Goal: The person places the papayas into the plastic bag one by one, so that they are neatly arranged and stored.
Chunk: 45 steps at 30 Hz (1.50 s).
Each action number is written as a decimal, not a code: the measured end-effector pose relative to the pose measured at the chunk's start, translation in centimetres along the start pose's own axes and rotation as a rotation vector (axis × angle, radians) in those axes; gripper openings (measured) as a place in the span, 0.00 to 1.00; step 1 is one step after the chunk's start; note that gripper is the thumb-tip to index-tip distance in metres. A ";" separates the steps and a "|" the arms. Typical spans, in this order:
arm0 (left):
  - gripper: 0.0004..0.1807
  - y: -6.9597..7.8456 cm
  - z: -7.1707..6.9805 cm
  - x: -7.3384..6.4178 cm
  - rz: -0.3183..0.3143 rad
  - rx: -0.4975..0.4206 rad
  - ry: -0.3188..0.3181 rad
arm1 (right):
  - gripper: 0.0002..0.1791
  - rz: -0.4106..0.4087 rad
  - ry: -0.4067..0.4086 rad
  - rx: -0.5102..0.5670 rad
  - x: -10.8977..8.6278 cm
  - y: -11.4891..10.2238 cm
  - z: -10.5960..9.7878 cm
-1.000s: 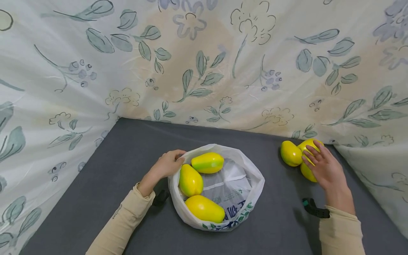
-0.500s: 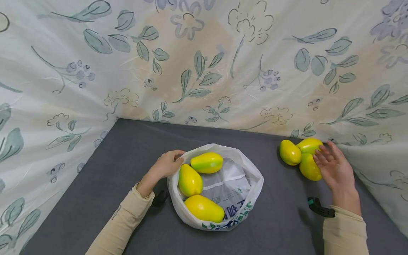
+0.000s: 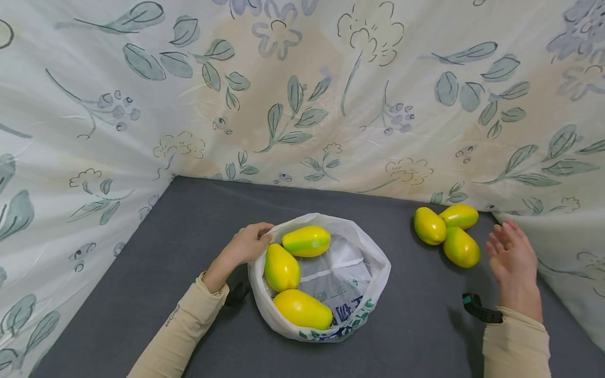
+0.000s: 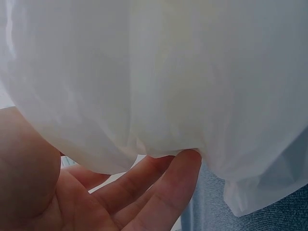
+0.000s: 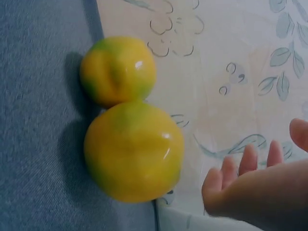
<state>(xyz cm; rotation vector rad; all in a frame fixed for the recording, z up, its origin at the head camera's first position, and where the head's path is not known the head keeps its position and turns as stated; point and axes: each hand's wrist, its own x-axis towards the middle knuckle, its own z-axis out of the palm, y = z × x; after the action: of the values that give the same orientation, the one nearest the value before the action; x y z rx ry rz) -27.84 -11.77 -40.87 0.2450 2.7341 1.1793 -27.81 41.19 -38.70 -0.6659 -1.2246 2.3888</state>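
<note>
Fruit count: 6, glossy, smooth, yellow with green patches, oblong to pear-shaped.
Bag (image 3: 337,265): 1, thin crinkled white plastic, roundish mouth, blue characters and green leaf print; mid-surface, well in from left and right edges.
Bagged fruit (image 3: 282,268): 3, along the bag's left side, back to front.
Loose fruit (image 3: 462,247): 3, clustered near the surface's back-right corner.
Left hand (image 3: 246,245): fingers curled at the bag's left rim, holding it.
Right hand (image 3: 514,260): fingers loosely bent and spread, holding nothing; just right of loose fruit, near right edge.
Surface (image 3: 208,210): 1, dark grey, matte woven texture.
Curtain (image 3: 283,94): creased pale fabric, leaf-and-flower print, along back, left, right edges.
Sleeves (image 3: 181,325): 2, beige.
</note>
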 end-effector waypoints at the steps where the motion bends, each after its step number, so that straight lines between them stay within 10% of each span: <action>1: 0.21 0.0 0.0 0.0 0.000 -0.002 0.000 | 0.26 0.013 0.018 -0.034 1.0 0.1 -0.6; 7: 0.21 0.0 0.0 0.0 -0.003 -0.006 0.000 | 0.37 0.059 0.132 -0.301 8.3 2.0 -5.3; 11: 0.21 0.0 0.0 -0.1 0.003 -0.001 0.000 | 0.41 0.098 0.184 -0.429 9.7 2.5 -5.9; 23: 0.21 0.0 0.0 0.0 0.009 -0.002 0.004 | 0.58 0.173 0.131 -0.590 8.6 3.6 -5.0; 37: 0.21 0.0 0.1 0.0 0.011 0.006 0.001 | 0.54 0.199 0.033 -0.775 2.0 3.2 -0.8; 45: 0.21 0.0 0.1 0.0 0.009 0.006 0.004 | 0.57 0.213 0.015 -0.755 1.3 3.3 -0.4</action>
<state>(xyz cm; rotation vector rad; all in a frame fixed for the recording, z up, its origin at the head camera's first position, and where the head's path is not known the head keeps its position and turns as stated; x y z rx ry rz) -27.85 -11.72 -40.96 0.2564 2.7434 1.1756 -29.07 40.29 -41.96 -1.0634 -2.1609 2.0150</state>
